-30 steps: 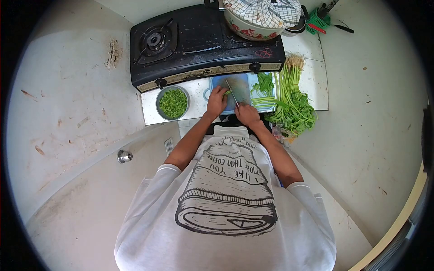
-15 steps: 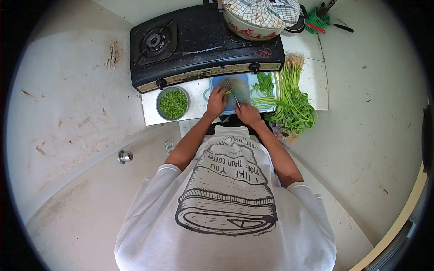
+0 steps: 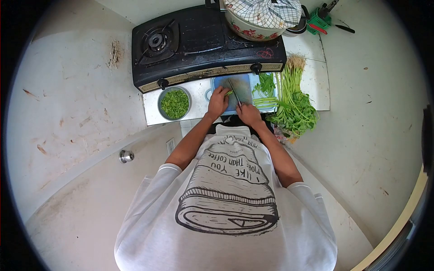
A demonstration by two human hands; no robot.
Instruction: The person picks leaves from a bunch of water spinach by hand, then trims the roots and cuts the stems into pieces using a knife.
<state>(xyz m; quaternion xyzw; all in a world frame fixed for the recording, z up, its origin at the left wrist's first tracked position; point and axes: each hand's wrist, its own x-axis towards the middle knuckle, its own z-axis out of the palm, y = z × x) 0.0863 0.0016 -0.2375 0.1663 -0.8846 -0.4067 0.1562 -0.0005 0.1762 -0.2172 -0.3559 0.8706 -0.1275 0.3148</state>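
My right hand (image 3: 247,114) is closed round the handle of a knife (image 3: 235,92), whose blade slants up and left over a blue cutting board (image 3: 245,84). My left hand (image 3: 219,102) is closed on a small piece of green stem (image 3: 229,93) beside the blade. Cut stems (image 3: 265,103) and leaves (image 3: 265,84) lie on the board's right part. Farther right is a large bunch of leafy greens (image 3: 296,97) with roots at its top end. A grey bowl (image 3: 190,109) left of the board holds chopped greens (image 3: 175,104).
Behind the board stands a black two-burner stove (image 3: 199,43). A flowered pot (image 3: 253,33) covered by a checked cloth (image 3: 266,12) sits on its right side. A green basket (image 3: 318,21) with utensils is at the back right. Walls rise on both sides.
The whole view has shifted very slightly. Both hands keep nearly the same places, with the knife and the stem still held.
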